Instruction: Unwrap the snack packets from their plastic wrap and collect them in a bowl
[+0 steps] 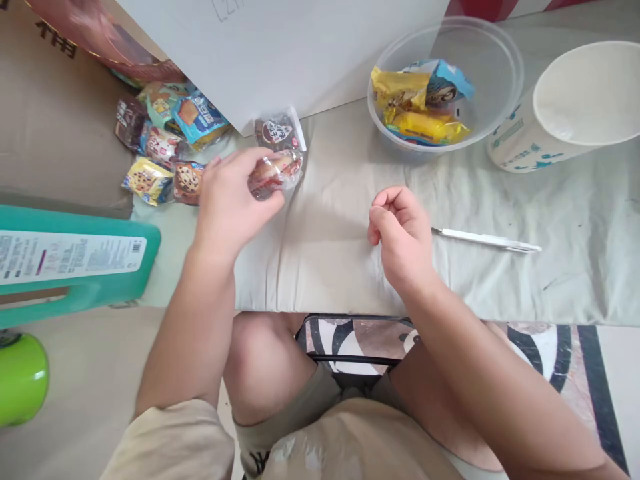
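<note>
My left hand [235,197] has its thumb and fingers around a clear-wrapped snack packet [276,172] with reddish-brown and pale contents; part of the packet is hidden behind the fingers. Just beyond it lies a dark snack packet with a white edge [281,131]. To the left of that hand is a heap of small wrapped snacks, among them a blue packet [199,117] and a yellow cookie packet [148,180]. Over the cloth, my right hand [401,233] is curled closed, with nothing visible in it. A white pen [487,240] lies right beside it.
A clear plastic bowl [500,100] holds several yellow and blue packets. A white paper cup [560,127] stands to its right. Behind is a large white box [300,53]. At left are a green jug [100,253] and a cardboard box [60,133]. Cloth [330,267] covers the table.
</note>
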Demonstrator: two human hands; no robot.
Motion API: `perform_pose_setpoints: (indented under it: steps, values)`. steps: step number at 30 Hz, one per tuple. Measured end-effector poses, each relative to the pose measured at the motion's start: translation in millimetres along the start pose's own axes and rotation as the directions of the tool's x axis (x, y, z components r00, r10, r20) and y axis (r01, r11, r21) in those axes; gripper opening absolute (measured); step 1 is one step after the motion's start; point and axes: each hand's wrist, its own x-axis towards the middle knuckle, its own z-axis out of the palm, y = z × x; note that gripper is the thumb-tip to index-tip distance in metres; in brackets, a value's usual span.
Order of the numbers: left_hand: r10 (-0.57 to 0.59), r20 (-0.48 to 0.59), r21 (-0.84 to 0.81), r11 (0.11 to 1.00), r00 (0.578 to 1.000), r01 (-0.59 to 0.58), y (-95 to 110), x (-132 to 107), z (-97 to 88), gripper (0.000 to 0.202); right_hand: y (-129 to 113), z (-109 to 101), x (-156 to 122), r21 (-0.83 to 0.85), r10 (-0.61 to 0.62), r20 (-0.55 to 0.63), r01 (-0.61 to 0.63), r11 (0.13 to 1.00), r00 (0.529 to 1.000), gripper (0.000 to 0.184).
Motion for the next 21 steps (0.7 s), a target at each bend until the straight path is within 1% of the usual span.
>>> perform_pose_setpoints:
  steps: [2, 3, 4, 5, 6, 7, 8, 9, 11, 12, 13, 15, 16, 18, 19, 20, 21]
  values:
    - [0.030, -0.071, -0.101, 0.994, 0.997, -0.037, 8, -6, -11.4, 0.048, -2, -4, -1, -0.003, 0.000, -0.008, -0.001, 1.000, 1.000, 0.008]
    - [0.046, -0.116, -0.197, 0.978, 0.992, -0.069, 12, -9, -15.4, 0.046, -3, -7, -2, -0.007, -0.005, -0.011, 0.005, 1.000, 1.000, 0.008]
    - [0.057, -0.140, -0.315, 0.944, 0.988, -0.099, 15, -12, -17.4, 0.043, -3, -9, -3, -0.009, -0.016, -0.014, 0.016, 1.000, 1.000, 0.008]
    - [0.061, -0.131, -0.449, 0.886, 0.989, -0.114, 18, -14, -17.0, 0.040, -4, -12, -4, -0.013, -0.034, -0.020, 0.034, 0.999, 0.999, 0.009]
    - [0.056, -0.083, -0.584, 0.806, 0.995, -0.094, 20, -15, -13.6, 0.038, -5, -15, -5, -0.023, -0.056, -0.027, 0.055, 0.998, 0.998, 0.008]
    - [0.042, -0.006, -0.700, 0.713, 0.999, -0.035, 21, -18, -7.1, 0.038, -6, -19, -6, -0.044, -0.081, -0.035, 0.079, 0.996, 0.996, 0.007]
    - [0.029, 0.094, -0.782, 0.621, 0.995, 0.056, 22, -20, 2.5, 0.041, -7, -24, -7, -0.079, -0.107, -0.044, 0.103, 0.992, 0.993, 0.006]
    - [0.006, 0.187, -0.819, 0.553, 0.982, 0.153, 22, -23, 14.6, 0.044, -8, -30, -7, -0.131, -0.138, -0.057, 0.130, 0.983, 0.989, 0.006]
    - [-0.046, 0.279, -0.831, 0.490, 0.959, 0.265, 20, -31, 43.1, 0.053, -10, -46, -9, -0.291, -0.208, -0.078, 0.177, 0.940, 0.975, 0.009]
    - [-0.054, 0.316, -0.830, 0.467, 0.947, 0.304, 19, -35, 57.5, 0.055, -12, -55, -10, -0.392, -0.247, -0.077, 0.199, 0.898, 0.966, 0.011]
    - [-0.051, 0.348, -0.826, 0.456, 0.936, 0.332, 18, -39, 70.6, 0.057, -13, -66, -11, -0.502, -0.284, -0.067, 0.214, 0.838, 0.957, 0.013]
    - [-0.017, 0.364, -0.809, 0.489, 0.931, 0.326, 17, -45, 90.2, 0.064, -15, -89, -14, -0.720, -0.312, -0.033, 0.194, 0.666, 0.949, 0.019]
    - [0.002, 0.350, -0.799, 0.523, 0.937, 0.297, 17, -46, 96.3, 0.069, -16, -101, -16, -0.812, -0.293, -0.023, 0.153, 0.563, 0.956, 0.024]
    - [0.031, 0.304, -0.775, 0.589, 0.952, 0.228, 17, -47, 102.0, 0.078, -16, -123, -20, -0.922, -0.207, -0.020, 0.062, 0.382, 0.978, 0.036]
    - [0.034, 0.288, -0.766, 0.609, 0.957, 0.208, 18, -47, 102.6, 0.082, -16, -132, -22, -0.946, -0.157, -0.017, 0.035, 0.322, 0.988, 0.040]
    - [0.034, 0.283, -0.759, 0.619, 0.958, 0.202, 19, -47, 102.3, 0.086, -15, -140, -23, -0.958, -0.123, -0.012, 0.024, 0.287, 0.992, 0.040]
    - [0.035, 0.288, -0.753, 0.625, 0.957, 0.204, 20, -46, 101.8, 0.087, -14, -147, -24, -0.962, -0.114, -0.006, 0.025, 0.273, 0.993, 0.035]
